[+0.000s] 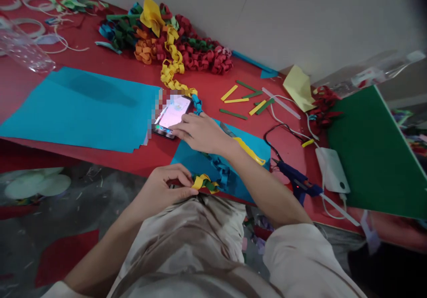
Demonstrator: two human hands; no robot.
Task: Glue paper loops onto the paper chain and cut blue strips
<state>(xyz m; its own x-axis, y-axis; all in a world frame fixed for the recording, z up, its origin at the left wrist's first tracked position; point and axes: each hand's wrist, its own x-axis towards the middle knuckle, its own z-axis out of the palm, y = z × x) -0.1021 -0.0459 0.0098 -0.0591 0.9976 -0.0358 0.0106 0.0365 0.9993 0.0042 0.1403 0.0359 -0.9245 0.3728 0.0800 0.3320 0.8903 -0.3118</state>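
So the yellow-and-green end of the paper chain point(201, 181) is at the front edge of the desk point(207, 84), pinched in the left hand point(163, 189), probably so it doesn't slide off. Right hand point(205, 131)'s loose, fingers at the phone point(176, 109), gripping nothing I can see. Blue sheet point(185, 155) underneath, loose strips point(236, 100) beyond, glue gun point(296, 178) off right, I guess for easy reach.

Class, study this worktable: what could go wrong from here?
The blue glue gun shows a red light, so it may be hot; the right forearm is close and could brush it.
The yellow-handled tool also lies by that forearm; if its grey part is a blade, it might cut.
The left hand pinches a paper chain; too tight a grip could crush it.
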